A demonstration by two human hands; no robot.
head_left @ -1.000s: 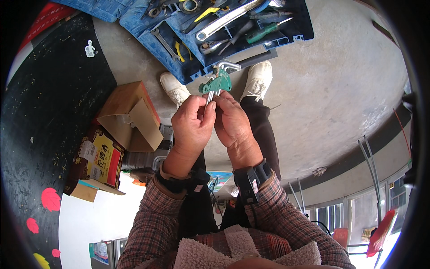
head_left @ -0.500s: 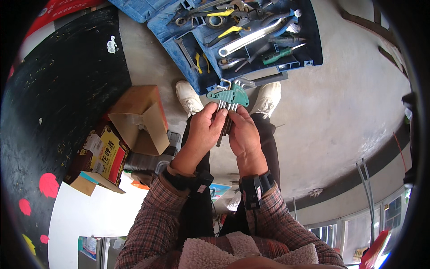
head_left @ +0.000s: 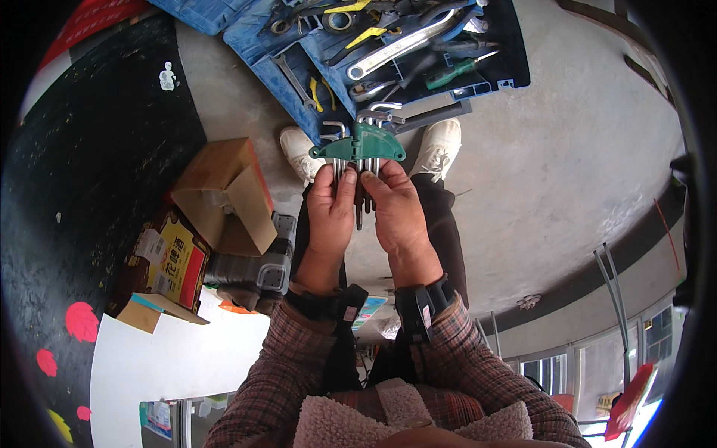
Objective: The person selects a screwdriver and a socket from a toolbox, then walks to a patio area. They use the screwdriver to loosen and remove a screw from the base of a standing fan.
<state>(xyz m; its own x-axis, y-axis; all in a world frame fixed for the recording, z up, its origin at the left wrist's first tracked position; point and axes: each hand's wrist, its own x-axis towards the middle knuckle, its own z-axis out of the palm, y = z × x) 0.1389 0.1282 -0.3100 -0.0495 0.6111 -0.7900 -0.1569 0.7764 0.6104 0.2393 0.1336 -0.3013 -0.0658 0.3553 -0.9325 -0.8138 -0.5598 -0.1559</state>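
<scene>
Far to the left of the fingers point(head_left: 323, 180), a black panel point(head_left: 104, 149) bears red leaf shapes point(head_left: 81, 322). Nearer to them, an open brown cardboard box point(head_left: 254, 205) touches a dark printed carton point(head_left: 158, 261). Ahead of the fingertips, a wide blue plastic toolbox point(head_left: 258, 56) holds a long silver wrench point(head_left: 403, 51) and a green-handled screwdriver point(head_left: 450, 73). The bare left hand point(head_left: 328, 216) pinches steel shafts between thumb and fingers. Just beyond the fingertips of both hands, a green plastic hex-key holder point(head_left: 377, 143) lies spread into two wings, its L-shaped metal keys point(head_left: 379, 107) bent over the top, dark ends hanging between the hands. The bare right hand point(head_left: 401, 216) pinches more shafts under the right wing. Past its fingers stands a white lace-up shoe point(head_left: 441, 142); rightward spreads grey concrete floor point(head_left: 567, 149).
</scene>
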